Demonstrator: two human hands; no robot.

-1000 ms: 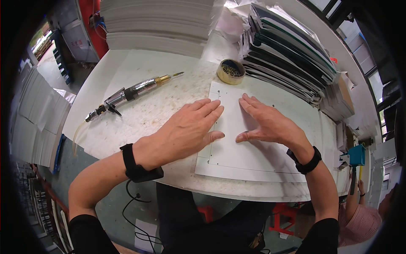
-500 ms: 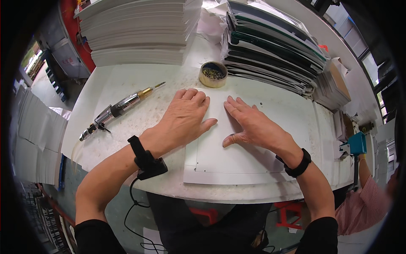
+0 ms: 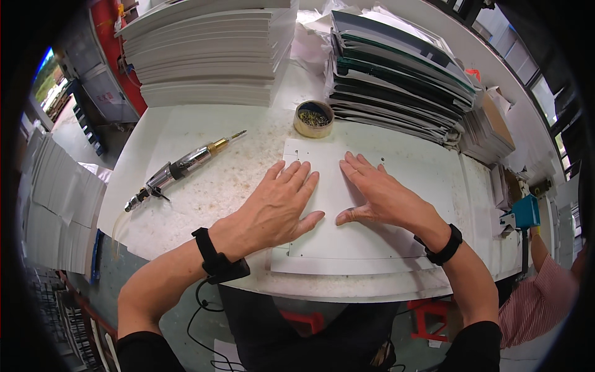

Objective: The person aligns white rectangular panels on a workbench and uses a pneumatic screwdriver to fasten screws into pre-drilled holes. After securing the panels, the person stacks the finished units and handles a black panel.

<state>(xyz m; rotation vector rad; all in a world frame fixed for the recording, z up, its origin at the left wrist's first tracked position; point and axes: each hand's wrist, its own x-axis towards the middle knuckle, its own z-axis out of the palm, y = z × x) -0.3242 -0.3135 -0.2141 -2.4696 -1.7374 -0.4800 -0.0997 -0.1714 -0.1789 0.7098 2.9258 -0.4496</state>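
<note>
Two white panels, one stacked on the other, lie before me; the upper white panel (image 3: 347, 243) has small dark holes near its corners. Flat on its left part rests my left hand (image 3: 279, 201), fingers stretched out and thumb pointing right. My right hand (image 3: 390, 193) lies on the panel's middle, fingers spread and thumb apart. Neither hand holds anything. To the left, a silver air screwdriver (image 3: 183, 166) with a brass-coloured nose and a thin bit lies on the table. Beyond my hands stands a round tub (image 3: 313, 128) of small screws.
A tall stack of white panels (image 3: 204, 59) stands at the back left of the white table (image 3: 192, 223). Dark and green-edged panels (image 3: 396, 80) are piled at the back right. Another person's striped sleeve (image 3: 536, 304) shows at far right, by a teal tool (image 3: 525, 212).
My left hand has slid a little nearer and right, baring the panel's far left corner and its holes. The right hand stays spread on the panel. The whole view has shifted slightly.
</note>
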